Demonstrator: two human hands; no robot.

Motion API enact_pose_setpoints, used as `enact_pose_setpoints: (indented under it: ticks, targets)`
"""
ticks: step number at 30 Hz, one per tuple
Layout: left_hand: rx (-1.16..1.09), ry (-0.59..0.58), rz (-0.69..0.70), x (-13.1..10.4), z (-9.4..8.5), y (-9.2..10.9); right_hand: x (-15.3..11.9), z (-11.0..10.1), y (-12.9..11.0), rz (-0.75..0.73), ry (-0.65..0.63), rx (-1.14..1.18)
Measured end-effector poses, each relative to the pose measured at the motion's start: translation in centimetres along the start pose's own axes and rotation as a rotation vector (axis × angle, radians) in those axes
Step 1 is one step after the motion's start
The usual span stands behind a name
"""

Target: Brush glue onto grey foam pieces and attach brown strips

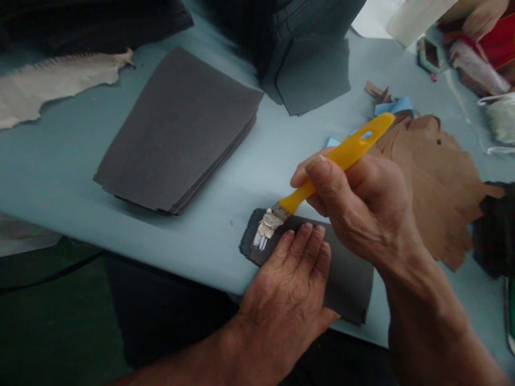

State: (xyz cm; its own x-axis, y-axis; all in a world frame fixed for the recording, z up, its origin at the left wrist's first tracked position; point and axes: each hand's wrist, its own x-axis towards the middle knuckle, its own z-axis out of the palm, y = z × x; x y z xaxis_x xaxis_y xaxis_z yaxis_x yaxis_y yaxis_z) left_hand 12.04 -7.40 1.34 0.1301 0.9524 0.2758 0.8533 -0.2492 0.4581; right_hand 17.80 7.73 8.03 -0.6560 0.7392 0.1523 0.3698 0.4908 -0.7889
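My right hand (358, 198) is closed around the yellow handle of a paintbrush (341, 158). White paste coats its bristles, which touch the left end of a dark grey sheet piece (348, 284) near the table's front edge. My left hand (292, 284) lies flat across the middle of that piece, fingers stretched out and pressing it down just right of the bristles. Other pieces seem to lie under it, as layered edges show at its left end. Part of the piece is hidden beneath my left hand and right wrist.
A stack of dark grey sheets (181, 134) lies left on the pale blue table (60, 166). Behind are more dark pieces (316, 69) and a ragged beige scrap (64, 86). Brown pieces (434, 187) fan out at right, beside a black object (494, 230). Another person's hand (485, 19) shows top right.
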Motion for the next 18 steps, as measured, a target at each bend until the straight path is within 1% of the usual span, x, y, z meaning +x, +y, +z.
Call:
enact_pose_setpoints:
  ticks: [10,14,16,18]
  targets:
    - [0.008,0.001,0.016,-0.1,0.1,-0.2,0.0,0.2,-0.5,0.044,0.056,-0.044]
    - [0.016,-0.006,0.026,-0.1,0.0,-0.1,0.0,0.3,-0.5,0.013,0.089,-0.015]
    - [0.023,-0.019,0.028,-0.1,-0.1,-0.1,-0.3,-0.3,-0.8,0.017,0.13,0.016]
    - [0.031,-0.026,0.03,-0.1,-0.2,-0.1,-0.8,-1.6,-1.1,0.076,0.189,0.064]
